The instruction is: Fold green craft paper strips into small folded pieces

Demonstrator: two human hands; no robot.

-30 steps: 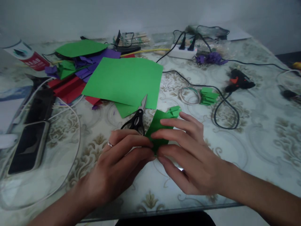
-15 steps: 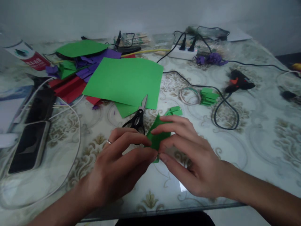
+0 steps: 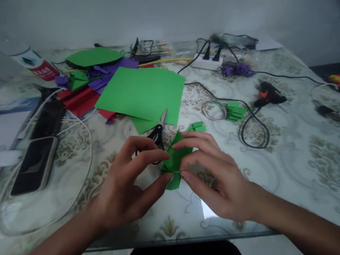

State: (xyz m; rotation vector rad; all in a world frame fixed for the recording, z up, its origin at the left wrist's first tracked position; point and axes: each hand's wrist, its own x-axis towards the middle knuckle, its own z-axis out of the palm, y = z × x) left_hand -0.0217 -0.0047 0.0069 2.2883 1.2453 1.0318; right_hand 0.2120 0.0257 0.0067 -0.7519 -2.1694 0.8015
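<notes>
Just in front of me is a small folded piece of green paper (image 3: 176,157), with a crease across its lower part. My right hand (image 3: 217,177) pinches its right edge at the crease between thumb and forefinger, other fingers lying over the upper part. My left hand (image 3: 132,177) is open at the paper's left side, thumb and forefinger apart, their tips at or near the paper. Black-handled scissors (image 3: 158,131) lie behind my left hand, blades pointing away, the handles partly covered. Another small folded green paper (image 3: 198,126) lies beyond my right fingers.
Large green sheets (image 3: 143,92) lie behind the scissors, beside red paper (image 3: 78,101) and purple paper (image 3: 127,63). A phone (image 3: 34,166) and white cable sit left. At right are a tape roll (image 3: 214,110), a glue gun (image 3: 269,95) with looped cord, and a power strip (image 3: 207,62).
My left thumb and forefinger have parted from their pinch at the crease, and the hand has shifted slightly left. More of the green paper's lower fold shows. My right hand keeps its pinch.
</notes>
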